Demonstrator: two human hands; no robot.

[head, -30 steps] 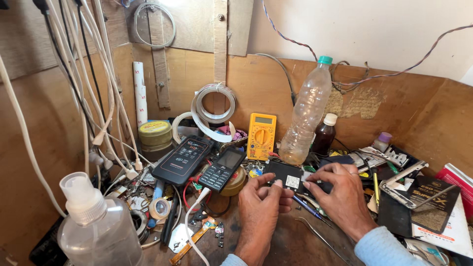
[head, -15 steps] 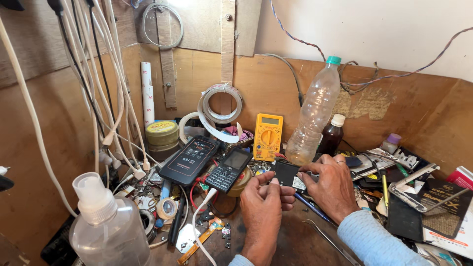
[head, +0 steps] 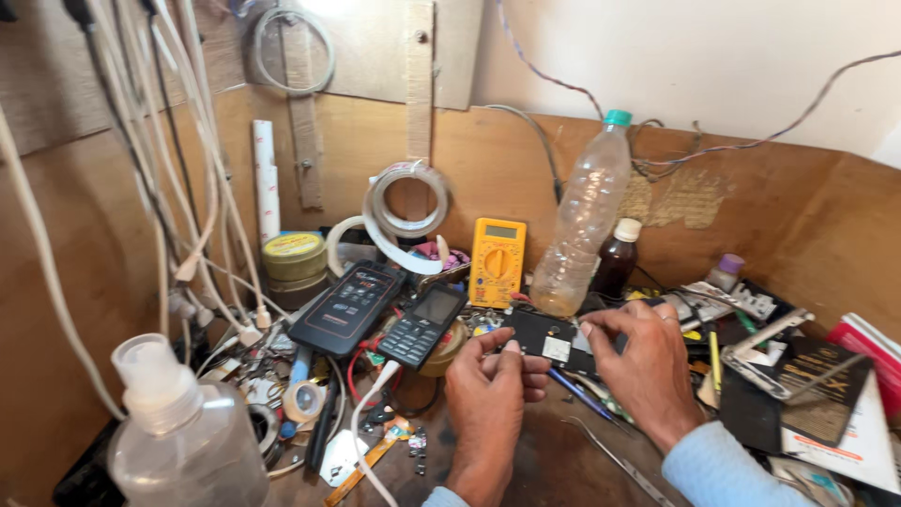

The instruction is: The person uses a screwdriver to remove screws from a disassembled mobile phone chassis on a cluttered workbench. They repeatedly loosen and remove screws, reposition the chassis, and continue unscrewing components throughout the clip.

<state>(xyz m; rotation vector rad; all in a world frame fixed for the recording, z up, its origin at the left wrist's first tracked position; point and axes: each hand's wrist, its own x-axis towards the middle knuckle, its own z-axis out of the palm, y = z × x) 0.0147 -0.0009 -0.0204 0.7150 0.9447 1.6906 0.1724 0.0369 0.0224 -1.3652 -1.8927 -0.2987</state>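
At the middle of the cluttered workbench, seen from the head camera, the left hand (head: 490,394) and the right hand (head: 646,368) hold a small black phone part (head: 546,339) between them, just above the dark bench top (head: 554,460). The left hand's fingers are curled narrow, its thumb and fingertips pinching the part's near left edge; the right hand's fingers are likewise bent close and grip the part's right end, the thumb laid along its upper edge. A pale square patch shows on the part's face. Just left of the hands lies a black keypad phone (head: 419,326) with its screen up, and beside that a larger black handset (head: 347,306), both tilted toward the back wall. Behind the part stands a yellow multimeter (head: 497,262), propped against the wooden back board, with a clear plastic bottle (head: 584,225) with a green cap just to its right and a small brown bottle (head: 617,260) next to that. A roll of clear tape (head: 405,201) hangs on the board above. White cables (head: 178,178) hang at the left, over a yellow round tin (head: 293,256). A clear pump bottle (head: 178,437) stands blurred at the near left corner. Thin metal tweezers (head: 615,457) lie on the bench near the right wrist, and blue pens (head: 577,392) lie under the right hand.
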